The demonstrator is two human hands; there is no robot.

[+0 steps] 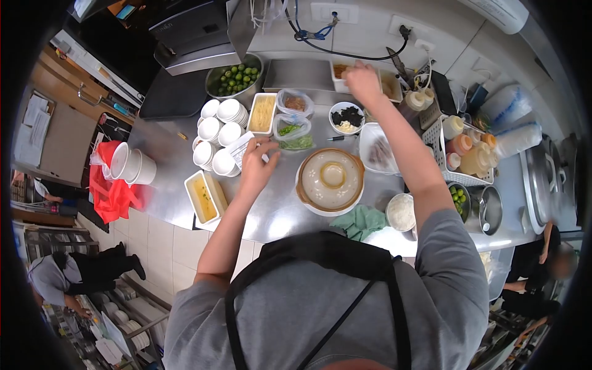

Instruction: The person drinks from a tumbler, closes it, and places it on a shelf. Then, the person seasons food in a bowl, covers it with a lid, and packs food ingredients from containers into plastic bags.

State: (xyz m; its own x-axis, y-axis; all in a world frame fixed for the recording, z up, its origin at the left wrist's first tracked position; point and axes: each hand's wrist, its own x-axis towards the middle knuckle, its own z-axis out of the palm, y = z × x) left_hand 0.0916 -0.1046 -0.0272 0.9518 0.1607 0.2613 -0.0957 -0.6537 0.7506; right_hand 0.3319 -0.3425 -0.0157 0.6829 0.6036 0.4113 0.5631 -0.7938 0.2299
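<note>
Steel counter (161, 163) fills the middle of the room, its back edge along the wall; a lidded pot (331, 180), pale with a brown rim, sits near the front edge, covered; a white tub (339, 86) stands at the back edge, right of centre, straight-sided and partly hidden, with orange-brown food inside; the right hand (362, 80) is over it, fingers bent and bunched downward, though I cannot tell whether they have hold of anything; the step in hand looks like a reach into that tub, and coming away calls for fingers lifted past its rim and a forearm kept off the bowl (347, 134) of black and white bits; the left hand (258, 161) has its fingers loosely parted, nothing visibly gripped, beside stacked cups (230, 134) and a printed slip (237, 148); contact there is unclear.
</note>
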